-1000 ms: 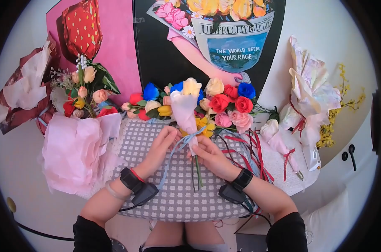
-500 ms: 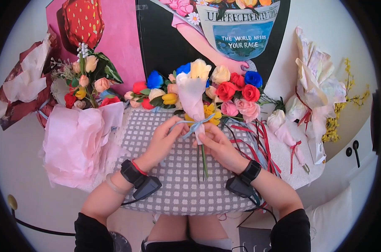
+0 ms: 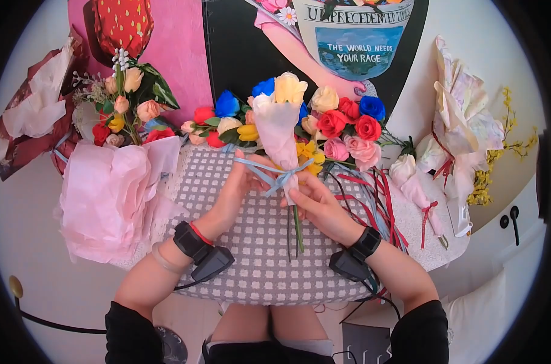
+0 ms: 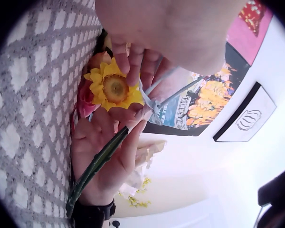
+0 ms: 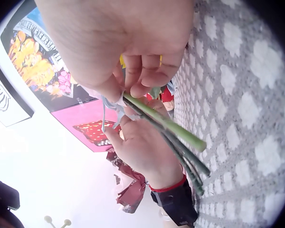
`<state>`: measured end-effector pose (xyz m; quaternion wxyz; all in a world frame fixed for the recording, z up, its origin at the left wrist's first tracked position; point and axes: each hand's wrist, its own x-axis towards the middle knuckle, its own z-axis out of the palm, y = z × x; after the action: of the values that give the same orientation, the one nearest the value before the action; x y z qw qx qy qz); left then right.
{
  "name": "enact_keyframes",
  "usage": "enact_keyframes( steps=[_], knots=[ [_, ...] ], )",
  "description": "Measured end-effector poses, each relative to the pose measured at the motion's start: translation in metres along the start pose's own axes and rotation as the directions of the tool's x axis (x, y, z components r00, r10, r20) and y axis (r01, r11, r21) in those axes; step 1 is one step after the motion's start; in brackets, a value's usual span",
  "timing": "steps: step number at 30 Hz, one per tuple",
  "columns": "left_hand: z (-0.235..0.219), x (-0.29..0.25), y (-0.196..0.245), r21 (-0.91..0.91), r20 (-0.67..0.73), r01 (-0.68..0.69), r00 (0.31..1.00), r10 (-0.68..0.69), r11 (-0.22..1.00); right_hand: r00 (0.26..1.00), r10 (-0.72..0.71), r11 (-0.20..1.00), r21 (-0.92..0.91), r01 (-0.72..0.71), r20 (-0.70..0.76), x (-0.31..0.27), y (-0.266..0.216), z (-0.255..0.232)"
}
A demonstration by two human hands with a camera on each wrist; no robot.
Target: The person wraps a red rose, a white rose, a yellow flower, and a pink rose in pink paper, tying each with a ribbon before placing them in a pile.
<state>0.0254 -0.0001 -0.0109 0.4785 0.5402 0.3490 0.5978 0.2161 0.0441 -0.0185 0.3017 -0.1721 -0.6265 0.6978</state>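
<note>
A small bouquet (image 3: 278,127), cream and white blooms in pale pink paper, stands upright between my hands. Pale blue ribbon (image 3: 283,179) is tied in a bow around its lower wrap. My right hand (image 3: 318,203) grips the wrapped base just below the bow, thumb in front. Green stems (image 5: 175,128) stick out beneath that grip. On the other side, my left hand (image 3: 232,188) has its thumb raised apart from its fingers, which reach behind the ribbon. Ribbon strands run from the bow to the left thumb tip. In the left wrist view, the left fingers (image 4: 135,61) hang loosely beside the knot.
Behind the bouquet lies a row of artificial flowers (image 3: 333,124), including a yellow flower (image 4: 115,88). Stacked pink paper (image 3: 102,203) sits at left. Loose ribbons (image 3: 381,206) and a small wrapped bouquet (image 3: 412,182) lie at right, on the grey checked cloth (image 3: 239,267) and table.
The left hand has gone from fingers close together at the ribbon to thumb raised and spread, drawing ribbon leftward. The bouquet, still in the right hand, sits slightly higher in view.
</note>
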Motion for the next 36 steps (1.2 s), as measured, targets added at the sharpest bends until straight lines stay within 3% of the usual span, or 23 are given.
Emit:
enact_keyframes(
  steps=[2,4,5,6,8,9,10,12,13,17,23,26,30,36],
  knots=[
    [0.003,0.0,0.005,-0.05,-0.033,-0.014,0.999,0.012,0.999,1.0,0.009,1.0,0.006,-0.009,-0.002,0.001,0.0,-0.001],
    [0.003,-0.001,0.007,0.213,-0.267,-0.249,0.915,0.302,0.945,0.999,0.028,0.997,0.073,-0.024,-0.046,0.001,0.001,0.0],
    [-0.005,0.0,0.007,0.279,-0.262,-0.319,0.882,0.392,0.906,0.998,0.03,0.997,0.075,-0.027,-0.047,0.002,0.001,-0.001],
    [-0.005,-0.001,0.009,0.279,-0.262,-0.317,0.883,0.39,0.906,0.998,0.034,0.996,0.086,-0.029,-0.055,0.002,0.001,-0.001],
    [-0.001,-0.004,0.021,0.598,-0.279,-0.35,0.752,0.597,0.721,0.997,0.037,0.995,0.099,-0.031,-0.064,0.002,0.002,-0.002],
    [-0.003,-0.004,0.018,0.579,-0.259,-0.392,0.743,0.618,0.714,0.997,0.034,0.994,0.106,-0.026,-0.068,0.003,0.003,-0.002],
    [-0.002,-0.005,0.018,0.58,-0.258,-0.392,0.743,0.617,0.714,0.997,0.031,0.993,0.113,-0.022,-0.073,0.003,0.004,-0.002],
    [0.002,-0.007,0.017,0.729,0.005,-0.344,0.867,0.497,0.592,0.996,0.03,0.993,0.118,-0.021,-0.079,0.002,-0.001,0.0],
    [0.002,-0.007,0.014,0.816,0.067,-0.312,0.887,0.457,0.486,0.996,0.03,0.992,0.122,-0.02,-0.084,0.001,-0.003,0.001],
    [0.01,-0.007,0.009,0.885,0.126,-0.263,0.93,0.346,0.384,0.994,0.015,0.987,0.158,0.002,-0.104,0.001,-0.003,0.003],
    [0.006,-0.003,-0.002,0.833,0.044,-0.271,0.901,0.431,0.482,0.998,-0.018,0.993,0.111,0.025,-0.062,0.002,0.001,0.0],
    [0.005,-0.005,0.001,0.865,0.105,-0.281,0.912,0.397,0.415,0.998,-0.005,0.994,0.107,0.011,-0.056,0.001,0.0,0.001],
    [0.008,-0.006,0.007,0.851,0.105,-0.292,0.908,0.405,0.435,0.999,-0.013,0.99,0.142,0.019,-0.045,0.002,0.001,0.001],
    [0.003,-0.005,0.016,0.776,-0.046,-0.252,0.891,0.451,0.578,0.998,-0.064,0.997,0.044,0.063,0.013,0.0,-0.004,0.01]
  ],
)
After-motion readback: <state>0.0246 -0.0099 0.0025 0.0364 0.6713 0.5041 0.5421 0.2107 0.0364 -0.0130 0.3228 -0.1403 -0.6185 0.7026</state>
